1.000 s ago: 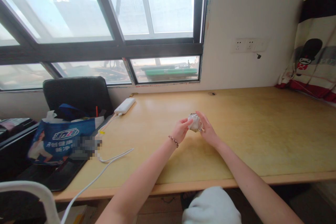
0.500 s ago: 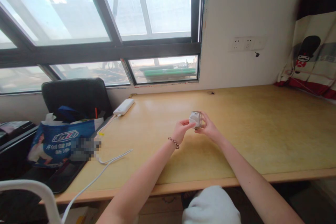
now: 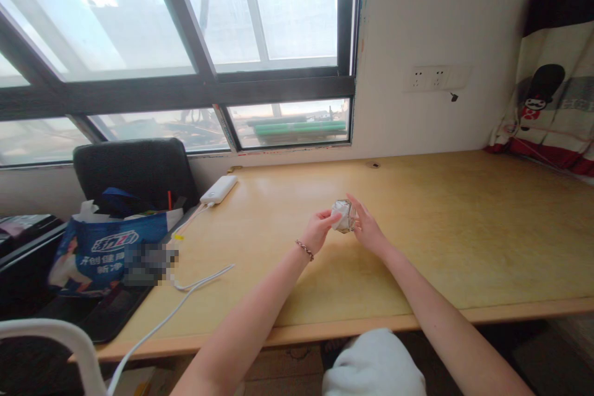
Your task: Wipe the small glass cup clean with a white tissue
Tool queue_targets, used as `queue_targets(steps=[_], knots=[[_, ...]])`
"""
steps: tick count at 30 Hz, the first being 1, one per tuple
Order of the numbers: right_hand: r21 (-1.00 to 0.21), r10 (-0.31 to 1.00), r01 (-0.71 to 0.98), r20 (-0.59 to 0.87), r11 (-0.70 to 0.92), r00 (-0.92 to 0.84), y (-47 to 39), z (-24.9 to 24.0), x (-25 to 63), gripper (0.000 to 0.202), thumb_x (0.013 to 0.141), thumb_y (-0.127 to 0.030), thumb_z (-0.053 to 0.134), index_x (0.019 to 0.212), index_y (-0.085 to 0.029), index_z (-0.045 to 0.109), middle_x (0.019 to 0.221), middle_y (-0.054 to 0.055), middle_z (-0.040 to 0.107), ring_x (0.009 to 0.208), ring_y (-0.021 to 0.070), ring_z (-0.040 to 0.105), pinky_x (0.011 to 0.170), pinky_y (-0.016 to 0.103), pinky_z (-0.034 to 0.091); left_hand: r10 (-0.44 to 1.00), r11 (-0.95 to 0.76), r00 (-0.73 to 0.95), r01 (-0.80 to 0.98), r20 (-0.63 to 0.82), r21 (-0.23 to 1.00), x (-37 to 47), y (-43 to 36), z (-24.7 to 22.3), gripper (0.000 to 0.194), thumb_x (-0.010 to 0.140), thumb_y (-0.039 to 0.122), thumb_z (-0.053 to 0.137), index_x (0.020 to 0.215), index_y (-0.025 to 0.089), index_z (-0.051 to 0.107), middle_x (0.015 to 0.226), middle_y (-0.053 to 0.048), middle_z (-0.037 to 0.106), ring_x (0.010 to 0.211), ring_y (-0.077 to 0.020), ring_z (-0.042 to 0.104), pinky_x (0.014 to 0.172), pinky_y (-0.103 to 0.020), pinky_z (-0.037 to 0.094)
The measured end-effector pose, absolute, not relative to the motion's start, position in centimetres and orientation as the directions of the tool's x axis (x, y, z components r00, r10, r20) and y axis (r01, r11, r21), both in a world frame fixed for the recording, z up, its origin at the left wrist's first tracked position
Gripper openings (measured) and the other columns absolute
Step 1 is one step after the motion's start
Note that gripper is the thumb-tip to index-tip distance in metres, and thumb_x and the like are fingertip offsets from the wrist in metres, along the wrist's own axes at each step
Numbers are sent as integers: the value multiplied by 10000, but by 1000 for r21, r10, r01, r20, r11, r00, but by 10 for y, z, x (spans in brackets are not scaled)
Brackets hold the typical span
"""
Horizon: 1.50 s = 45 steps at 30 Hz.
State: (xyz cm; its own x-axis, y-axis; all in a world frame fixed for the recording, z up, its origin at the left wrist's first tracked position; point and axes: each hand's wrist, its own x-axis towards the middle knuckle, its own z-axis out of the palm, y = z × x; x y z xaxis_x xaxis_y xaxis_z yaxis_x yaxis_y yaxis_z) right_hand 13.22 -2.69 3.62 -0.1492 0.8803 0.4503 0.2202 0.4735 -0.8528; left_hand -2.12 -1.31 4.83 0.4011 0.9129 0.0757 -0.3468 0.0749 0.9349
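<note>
Between my two hands is a small, clear, glass-like container (image 3: pixel 349 221) with brownish edges, held just above the table. White material (image 3: pixel 341 209), perhaps tissue or thin cloth, covers its left side; I cannot tell whether it is inside or outside. My left hand (image 3: pixel 319 230), with a beaded bracelet at the wrist, pinches this side, thumb across the front. On the right edge of the container, my right hand (image 3: pixel 369 232) rests its thumb low and its fingers higher up, somewhat stretched. My fingers hide part of the container.
The wooden table (image 3: pixel 464 229) runs up to the wall and window. A white power bank (image 3: pixel 219 189) lies at its left edge, with a white cable (image 3: pixel 185 297) trailing forward. Left of it, a blue bag (image 3: pixel 93 253) sits on a black chair (image 3: pixel 137 167).
The container has turned and tipped slightly between my hands. My right fingers have straightened and shifted along its edge, while my left hand has moved slightly left.
</note>
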Motion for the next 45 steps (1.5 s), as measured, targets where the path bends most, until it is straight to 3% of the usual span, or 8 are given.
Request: queue_targets(steps=[4,10,17,28,33,38,42,45], knots=[[-982,951,-157,141,101,-274,-30,42,132,767,651,-136,528,1297,-334,165,1203,62,472,876,222,587,719,434,498,925,-27,354,-299,137,954,-17,-17,50,261,629,328,667,794,127,675,791,-64,658,753,-174,559,748,-293,389],[-911,940,-413,123,-20,-318,-36,55,138,497,723,-291,525,1189,-297,352,1096,45,555,879,198,581,785,429,471,917,-81,367,-209,155,975,-15,-22,52,293,609,330,678,834,142,673,838,-65,664,788,-197,570,754,-308,408],[-959,954,-282,94,11,-283,-32,50,135,583,666,-365,636,1182,-325,368,1096,42,538,800,190,599,607,337,536,933,2,348,-255,90,967,-16,-19,47,273,602,350,682,754,125,684,758,-65,665,697,-170,564,698,-286,397],[-877,859,106,424,469,-286,-39,56,134,699,541,-142,693,1170,-277,420,1188,45,448,1073,219,456,866,351,419,927,148,375,-391,10,908,-22,-9,42,281,649,341,656,793,99,669,758,-82,640,658,-130,541,642,-244,391],[-918,886,-15,386,396,-256,-31,42,133,960,479,-94,712,1279,-320,233,1283,57,345,1117,224,421,900,368,390,906,140,422,-390,41,910,-22,-12,47,310,645,339,661,848,103,664,812,-91,644,697,-147,553,676,-253,391],[-958,956,-283,125,46,-267,-26,35,137,985,525,-117,708,1293,-351,137,1264,73,382,954,221,550,799,405,466,925,13,359,-365,128,931,-16,-17,47,299,648,337,657,843,110,669,823,-77,654,779,-174,553,765,-287,381],[-910,949,-415,151,24,-278,-31,46,138,839,585,-154,696,1268,-320,237,1184,51,473,977,210,539,843,390,450,915,-44,368,-311,163,949,-12,-22,46,278,634,334,664,816,125,677,829,-64,663,784,-188,559,776,-307,384],[-939,953,-319,203,126,-223,-32,50,136,735,581,-182,703,1215,-296,347,1175,45,479,950,205,550,821,363,465,922,-49,351,-308,162,950,-12,-22,47,282,624,336,673,816,130,679,823,-60,663,764,-177,560,753,-289,384]])
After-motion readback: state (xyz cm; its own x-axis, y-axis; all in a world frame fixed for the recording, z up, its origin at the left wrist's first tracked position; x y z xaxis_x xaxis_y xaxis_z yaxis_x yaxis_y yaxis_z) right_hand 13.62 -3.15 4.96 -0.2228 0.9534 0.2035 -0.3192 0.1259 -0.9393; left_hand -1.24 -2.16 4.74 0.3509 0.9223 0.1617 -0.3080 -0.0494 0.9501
